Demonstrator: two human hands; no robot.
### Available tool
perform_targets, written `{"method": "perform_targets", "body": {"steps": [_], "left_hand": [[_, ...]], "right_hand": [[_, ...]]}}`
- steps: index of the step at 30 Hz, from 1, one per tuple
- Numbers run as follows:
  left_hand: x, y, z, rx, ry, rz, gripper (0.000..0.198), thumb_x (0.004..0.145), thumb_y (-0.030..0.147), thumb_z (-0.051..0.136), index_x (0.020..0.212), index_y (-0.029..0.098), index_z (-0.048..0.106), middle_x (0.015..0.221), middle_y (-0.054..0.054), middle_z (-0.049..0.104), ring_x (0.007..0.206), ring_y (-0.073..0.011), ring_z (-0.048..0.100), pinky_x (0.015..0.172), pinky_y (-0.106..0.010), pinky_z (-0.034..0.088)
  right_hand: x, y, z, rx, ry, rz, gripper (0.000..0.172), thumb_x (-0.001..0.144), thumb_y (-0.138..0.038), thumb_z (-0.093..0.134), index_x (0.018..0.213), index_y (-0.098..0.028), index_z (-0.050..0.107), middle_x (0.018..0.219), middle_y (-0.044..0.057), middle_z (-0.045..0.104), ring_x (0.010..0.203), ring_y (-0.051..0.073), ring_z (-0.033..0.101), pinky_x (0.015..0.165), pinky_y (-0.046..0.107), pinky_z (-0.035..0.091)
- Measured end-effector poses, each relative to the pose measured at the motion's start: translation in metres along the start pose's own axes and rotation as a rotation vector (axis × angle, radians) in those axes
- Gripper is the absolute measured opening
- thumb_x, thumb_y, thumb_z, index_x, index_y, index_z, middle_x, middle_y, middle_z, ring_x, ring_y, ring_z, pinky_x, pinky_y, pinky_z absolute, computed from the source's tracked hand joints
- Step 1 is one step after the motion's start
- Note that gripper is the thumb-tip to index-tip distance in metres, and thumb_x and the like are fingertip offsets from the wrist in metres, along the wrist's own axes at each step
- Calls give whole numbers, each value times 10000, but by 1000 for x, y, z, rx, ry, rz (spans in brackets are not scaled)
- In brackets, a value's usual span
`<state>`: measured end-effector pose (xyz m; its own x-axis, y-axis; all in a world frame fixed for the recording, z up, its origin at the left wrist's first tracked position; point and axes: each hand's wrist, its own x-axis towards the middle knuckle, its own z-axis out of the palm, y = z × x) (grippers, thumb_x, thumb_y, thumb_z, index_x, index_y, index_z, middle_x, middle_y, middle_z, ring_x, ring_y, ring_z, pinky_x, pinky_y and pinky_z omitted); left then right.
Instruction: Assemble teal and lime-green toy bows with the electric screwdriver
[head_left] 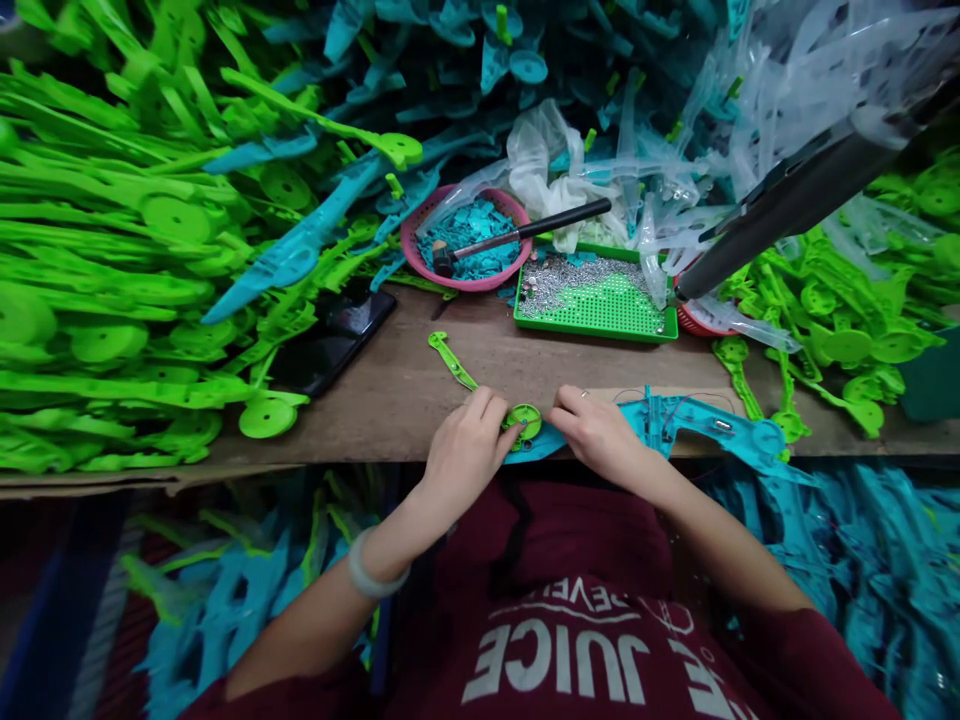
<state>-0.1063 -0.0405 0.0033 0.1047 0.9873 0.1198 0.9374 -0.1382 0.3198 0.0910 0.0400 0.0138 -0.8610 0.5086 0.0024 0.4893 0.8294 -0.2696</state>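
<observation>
Low in the middle, my left hand [466,440] is closed around a lime-green plastic part with a round disc end [524,424]; its thumb lies against the disc. A narrow green arm [454,362] sticks out beyond those fingers. Beneath the disc lies a long blue plastic piece [720,428], stretching right along the table's near edge, with thin wires and a small metal bit on it. My right hand [596,425] hovers over or rests on this blue piece, fingers bent and fingertips pinched just right of the disc. What sits in that pinch is hidden.
A pink basket [409,245] of blue bits bears a hammer [532,231]. Beside it is a green tray [600,328] of small metal pieces. A phone [337,345] lies left. Green parts [97,260] and blue parts [465,60] are heaped around; a dark tool [795,195] hangs right.
</observation>
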Motion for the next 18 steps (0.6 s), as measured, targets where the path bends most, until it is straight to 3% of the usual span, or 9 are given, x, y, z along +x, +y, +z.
{"method": "perform_targets", "body": {"steps": [5,11,14,18], "left_hand": [[11,-5,0,-109,-51,182,223,1014,196,430,1059,197,649,1076,-78,618,971,-220,582,821,-346,518],[22,5,-12,-164,-251,198,202,959,175,479,1053,158,657,1118,-110,573,1057,-263,550,952,-454,504],[17,15,-8,-155,-184,120,162,952,270,539,985,141,631,1114,-129,562,1082,-297,529,972,-499,496],[10,15,4,-178,-54,95,208,955,352,587,882,158,601,1095,-125,572,1037,-284,526,922,-466,520]], "right_hand": [[-1,3,0,-20,-28,-4,233,985,-102,449,981,-149,678,942,90,551,851,200,457,643,309,301],[5,24,-5,112,-121,-33,287,950,-100,495,1071,-214,730,914,64,520,858,206,478,706,308,376],[7,34,-4,206,-96,-92,295,954,-101,476,1037,-208,738,901,56,514,838,192,480,730,305,404],[7,40,2,346,-26,-156,289,992,-134,433,1057,-181,711,920,66,541,873,189,504,772,305,437]]}}
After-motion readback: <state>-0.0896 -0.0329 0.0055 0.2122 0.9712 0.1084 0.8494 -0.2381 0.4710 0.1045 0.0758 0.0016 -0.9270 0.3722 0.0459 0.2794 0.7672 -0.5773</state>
